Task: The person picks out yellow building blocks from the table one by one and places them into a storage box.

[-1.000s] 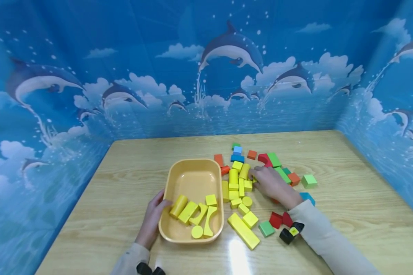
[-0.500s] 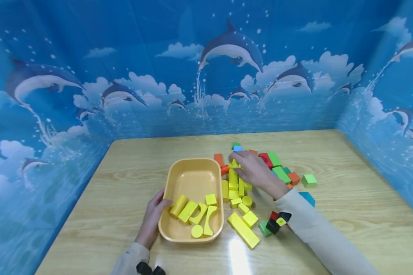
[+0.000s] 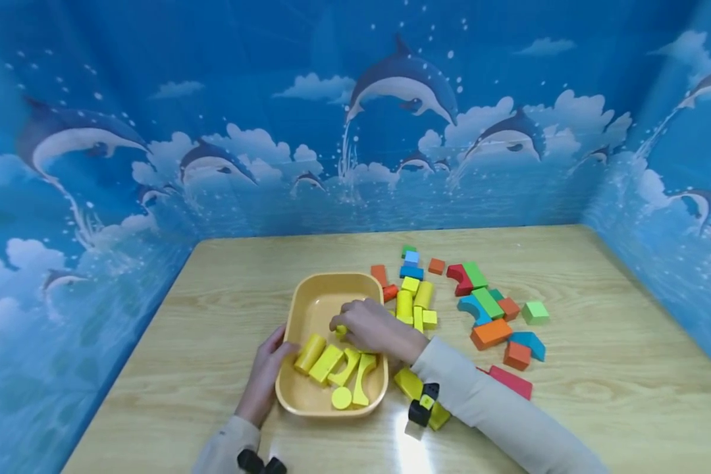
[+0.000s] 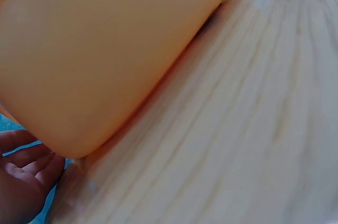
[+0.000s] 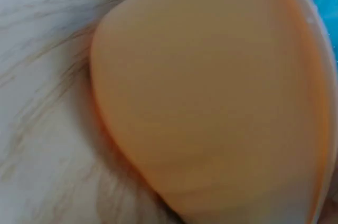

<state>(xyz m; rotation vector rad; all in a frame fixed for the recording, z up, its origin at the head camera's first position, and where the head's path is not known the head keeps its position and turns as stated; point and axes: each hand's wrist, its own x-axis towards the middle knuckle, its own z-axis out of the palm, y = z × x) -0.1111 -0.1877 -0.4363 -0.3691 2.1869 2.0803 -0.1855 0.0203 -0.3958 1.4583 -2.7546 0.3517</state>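
An orange-yellow plastic basin (image 3: 311, 313) stands on the table, its side wall (image 4: 105, 55) filling much of the left wrist view. My left hand (image 3: 262, 378) grips its left rim, thumb over the edge and fingers along the outside. Over the basin's inside, my right hand (image 3: 376, 327) pinches a small yellow block (image 3: 341, 332), mostly hidden by the fingers. Below it in the basin lie a yellow cylinder (image 3: 311, 353), a rectangular block (image 3: 326, 364), two arch-cut blocks and a round piece (image 3: 341, 398). The right wrist view shows mostly the basin's outer wall (image 5: 211, 86).
Right of the basin, several yellow blocks (image 3: 423, 296) lie together, partly covered by the right forearm. Red, orange, green and blue blocks (image 3: 492, 334) are scattered farther right, with blue ones (image 3: 411, 272) behind. A dolphin-print curtain (image 3: 332, 131) encloses the table's back and sides.
My right hand has moved left from the yellow blocks to over the basin, carrying a small yellow block. My left hand keeps its grip on the basin, which stays in place.
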